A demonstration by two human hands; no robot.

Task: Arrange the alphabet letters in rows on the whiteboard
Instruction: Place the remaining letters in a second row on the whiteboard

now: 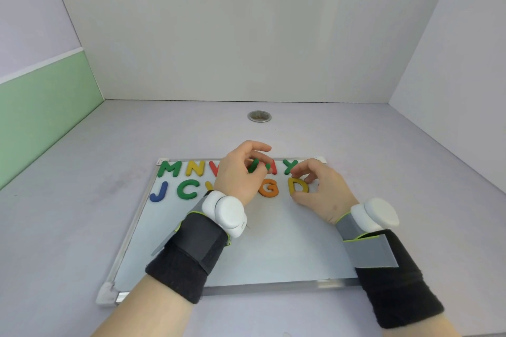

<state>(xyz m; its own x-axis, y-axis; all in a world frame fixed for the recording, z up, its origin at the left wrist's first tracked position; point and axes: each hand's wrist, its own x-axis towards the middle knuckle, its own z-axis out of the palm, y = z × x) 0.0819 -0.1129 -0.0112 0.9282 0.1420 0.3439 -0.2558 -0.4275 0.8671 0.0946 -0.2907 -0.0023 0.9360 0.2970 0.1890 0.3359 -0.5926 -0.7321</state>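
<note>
Over on the whiteboard (273,249) I've got two rows started at the far edge, M (170,168) and N (195,168) up top, J (159,191) and C (187,189) below. My left hand (241,172) pinches a green letter (254,165) over the top row and hides a couple behind it. My right hand (320,191) has fingers narrowed on the yellow D (298,186), so next I'd guess seat the green one and straighten D.

1 whiteboard (273,249); 2 hands; at least 11 letters.

Recording booth: bare partition walls (246,35), plain tabletop (82,213).
</note>
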